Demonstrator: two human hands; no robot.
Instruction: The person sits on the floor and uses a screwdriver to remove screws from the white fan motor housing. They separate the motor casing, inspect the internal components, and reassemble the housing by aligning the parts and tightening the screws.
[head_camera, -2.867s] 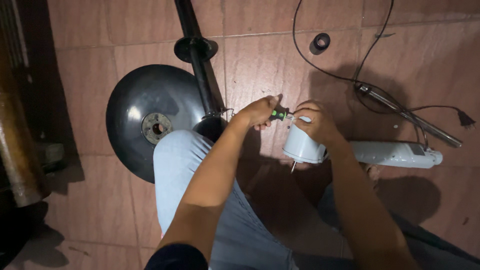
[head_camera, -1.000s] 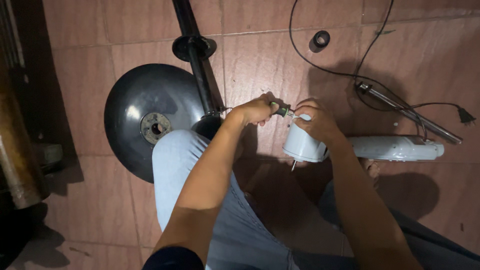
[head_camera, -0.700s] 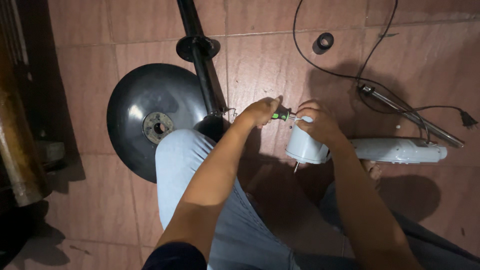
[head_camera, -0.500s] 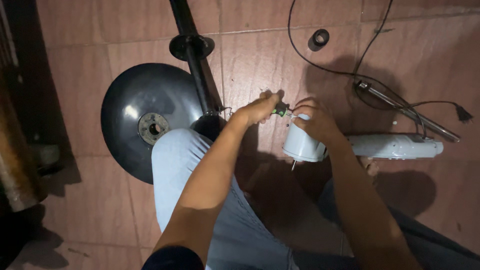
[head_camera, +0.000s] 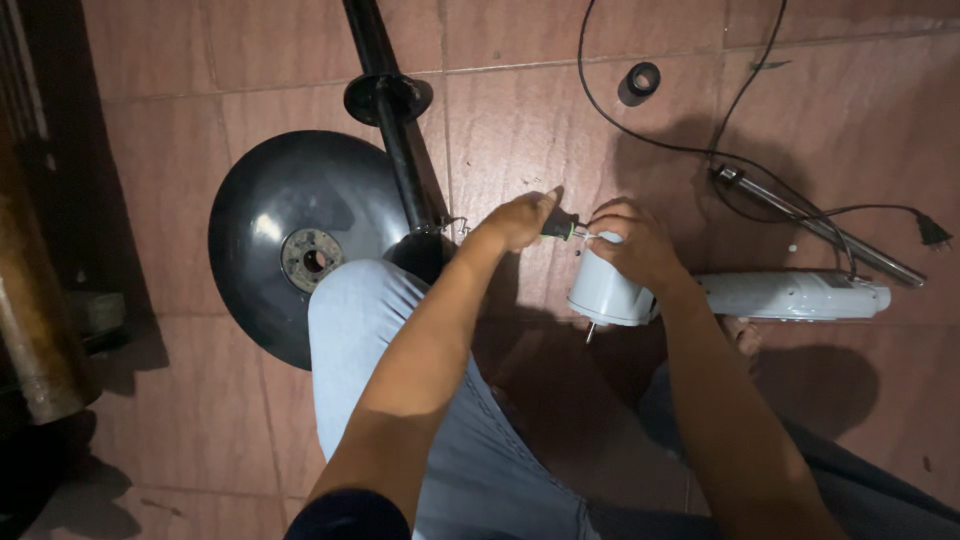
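Two hands at work, unchanged from a moment ago: left hand grips a screwdriver, right hand steadies the grey motor housing above the tiled floor.

Dim overhead light, hard shadows (left edge nearly black)

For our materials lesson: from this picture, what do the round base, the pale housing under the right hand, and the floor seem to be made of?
Base: likely painted or coated metal, black with a soft gloss, highlights curving over the dome.
Housing: probably moulded plastic, pale grey-blue, smooth and matte, rounded edges.
Floor: looks like reddish-brown ceramic or stone tile, thin grout lines, faint sheen.
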